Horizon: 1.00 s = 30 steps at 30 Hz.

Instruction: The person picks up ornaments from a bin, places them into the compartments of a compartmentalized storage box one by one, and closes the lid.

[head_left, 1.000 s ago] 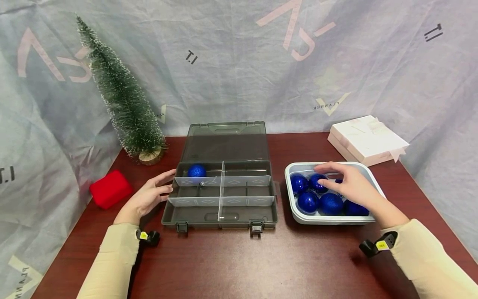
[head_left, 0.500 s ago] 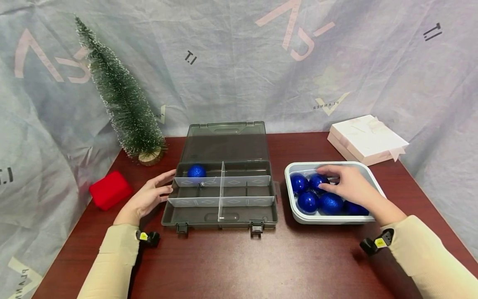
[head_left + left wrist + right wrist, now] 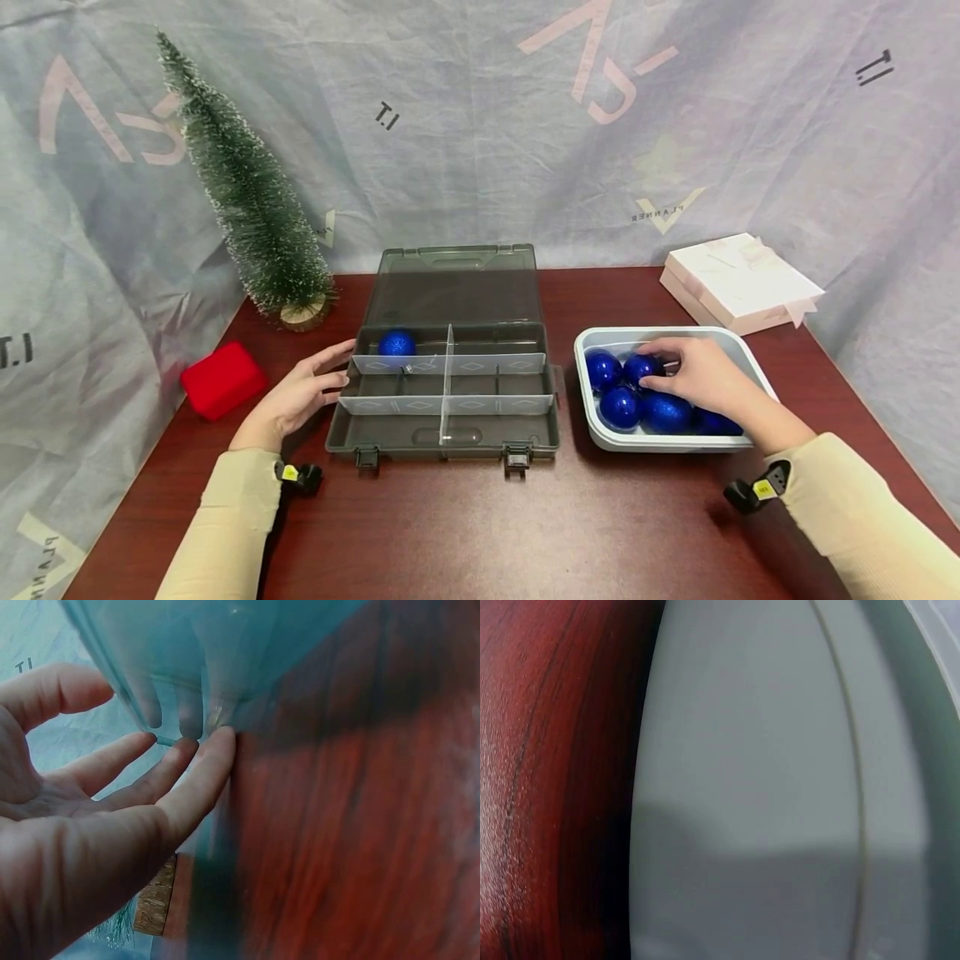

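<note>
A smoky clear divider box (image 3: 495,427) stands with its lid raised, and a glittery blue Christmas ball (image 3: 396,342) lies in its back left compartment. My left hand (image 3: 296,396) rests its relaxed fingers along the box's left side; in the left wrist view the fingertips (image 3: 221,746) touch the box wall. Inside the pale plastic tub (image 3: 592,433) on the right, my right hand (image 3: 701,375) pinches a shiny blue Christmas ball (image 3: 639,367) between thumb and fingers. Several more blue balls (image 3: 619,408) lie around it, partly covered by the hand. The right wrist view shows only the tub's wall (image 3: 750,750).
On the left stand a small frosted Christmas tree (image 3: 251,200) and a red box (image 3: 223,380). A white gift box (image 3: 738,279) with a ribbon sits behind the tub. Two latches (image 3: 516,457) project from the divider box's front. A printed cloth (image 3: 465,167) hangs behind the table.
My right hand has lowered slightly, and its thumb and fingers have closed in on the shiny blue ball. The left hand has stayed at the box's side.
</note>
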Each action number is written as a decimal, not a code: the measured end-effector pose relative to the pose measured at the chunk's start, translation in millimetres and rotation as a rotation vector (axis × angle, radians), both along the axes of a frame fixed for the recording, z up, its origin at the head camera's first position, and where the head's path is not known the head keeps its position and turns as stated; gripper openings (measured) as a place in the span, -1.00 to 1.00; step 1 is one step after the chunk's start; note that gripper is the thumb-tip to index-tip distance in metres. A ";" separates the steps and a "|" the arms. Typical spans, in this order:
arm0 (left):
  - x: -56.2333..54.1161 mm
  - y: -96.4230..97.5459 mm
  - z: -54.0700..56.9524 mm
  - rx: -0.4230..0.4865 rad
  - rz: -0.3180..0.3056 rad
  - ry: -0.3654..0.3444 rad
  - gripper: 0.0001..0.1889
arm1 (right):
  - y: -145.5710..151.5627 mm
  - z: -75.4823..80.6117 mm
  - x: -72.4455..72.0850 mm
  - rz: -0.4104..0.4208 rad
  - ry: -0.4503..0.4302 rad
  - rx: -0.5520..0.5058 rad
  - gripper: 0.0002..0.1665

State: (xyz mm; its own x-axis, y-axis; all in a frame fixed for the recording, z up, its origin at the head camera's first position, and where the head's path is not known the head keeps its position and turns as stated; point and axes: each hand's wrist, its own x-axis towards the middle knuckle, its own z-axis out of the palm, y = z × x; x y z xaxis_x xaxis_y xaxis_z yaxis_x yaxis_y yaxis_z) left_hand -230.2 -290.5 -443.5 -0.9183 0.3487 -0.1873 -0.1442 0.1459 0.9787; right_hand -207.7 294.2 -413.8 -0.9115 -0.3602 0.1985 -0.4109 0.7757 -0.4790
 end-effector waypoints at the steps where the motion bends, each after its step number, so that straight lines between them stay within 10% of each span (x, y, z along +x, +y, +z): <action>1: 0.0 0.0 0.0 -0.003 0.000 -0.001 -0.30 | 0.1 0.0 0.0 0.001 0.006 -0.005 -0.53; 30: -0.2 0.8 -0.2 0.016 0.010 -0.002 -0.31 | -13.6 37.3 7.0 -0.184 -0.080 -0.250 -0.48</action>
